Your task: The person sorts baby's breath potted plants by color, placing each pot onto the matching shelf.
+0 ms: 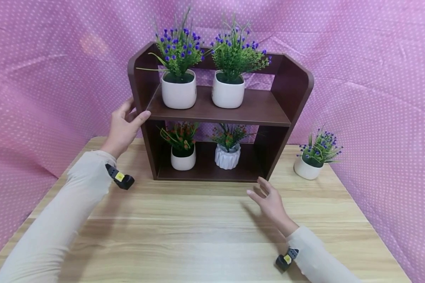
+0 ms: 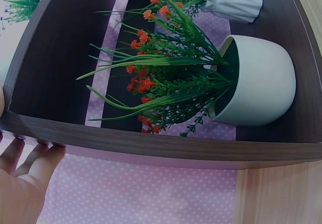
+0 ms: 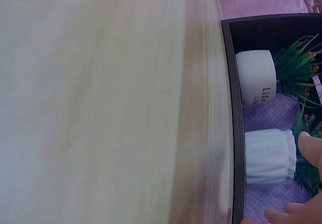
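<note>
A dark brown two-tier wooden shelf (image 1: 219, 114) stands on the table. At its left side my left hand (image 1: 124, 127) grips the side panel, thumb on the front edge and fingers against the outer face. Those fingers also show below the panel in the left wrist view. My right hand (image 1: 270, 202) hovers in front of the shelf's lower right corner, fingers loosely bent, holding nothing. On the upper tier sit two white pots with purple flowers (image 1: 179, 92) (image 1: 228, 92). The lower tier bears a smooth white pot (image 2: 264, 80) and a ribbed white pot (image 3: 269, 156), both with red-orange flowers.
A small white pot with purple flowers (image 1: 307, 168) stands on the light wood table (image 1: 198, 232), right of the shelf. Pink polka-dot cloth (image 1: 382, 98) hangs behind and along both sides.
</note>
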Demonstrator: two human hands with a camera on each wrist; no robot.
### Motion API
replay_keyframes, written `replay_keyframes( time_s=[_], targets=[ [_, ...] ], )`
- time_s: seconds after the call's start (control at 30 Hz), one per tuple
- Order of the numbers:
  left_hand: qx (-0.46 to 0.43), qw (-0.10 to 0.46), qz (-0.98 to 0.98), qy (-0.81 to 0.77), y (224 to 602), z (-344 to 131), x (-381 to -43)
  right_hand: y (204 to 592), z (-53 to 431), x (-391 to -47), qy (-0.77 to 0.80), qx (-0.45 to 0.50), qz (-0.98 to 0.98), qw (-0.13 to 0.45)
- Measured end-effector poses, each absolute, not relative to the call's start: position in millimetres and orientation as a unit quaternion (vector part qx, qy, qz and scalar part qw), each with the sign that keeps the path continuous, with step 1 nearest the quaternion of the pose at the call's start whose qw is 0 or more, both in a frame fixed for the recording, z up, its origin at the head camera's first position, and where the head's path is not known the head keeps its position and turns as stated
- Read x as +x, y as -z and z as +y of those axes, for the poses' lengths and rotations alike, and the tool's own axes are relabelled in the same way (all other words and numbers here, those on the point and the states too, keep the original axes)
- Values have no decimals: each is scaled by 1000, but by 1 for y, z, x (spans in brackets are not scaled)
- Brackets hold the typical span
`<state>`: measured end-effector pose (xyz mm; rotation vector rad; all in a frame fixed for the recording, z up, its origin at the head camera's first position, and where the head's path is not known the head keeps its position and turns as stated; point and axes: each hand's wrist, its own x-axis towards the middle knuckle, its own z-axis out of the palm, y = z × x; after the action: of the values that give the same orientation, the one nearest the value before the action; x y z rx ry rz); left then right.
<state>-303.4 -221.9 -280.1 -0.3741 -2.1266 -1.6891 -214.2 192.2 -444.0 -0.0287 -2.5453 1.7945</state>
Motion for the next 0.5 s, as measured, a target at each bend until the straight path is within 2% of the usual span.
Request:
replay_keyframes(
  time_s=[0.5],
  targets=[
    [-137, 200, -763, 599, 281, -223, -303, 444, 244, -205, -569, -59, -820, 29]
  ],
)
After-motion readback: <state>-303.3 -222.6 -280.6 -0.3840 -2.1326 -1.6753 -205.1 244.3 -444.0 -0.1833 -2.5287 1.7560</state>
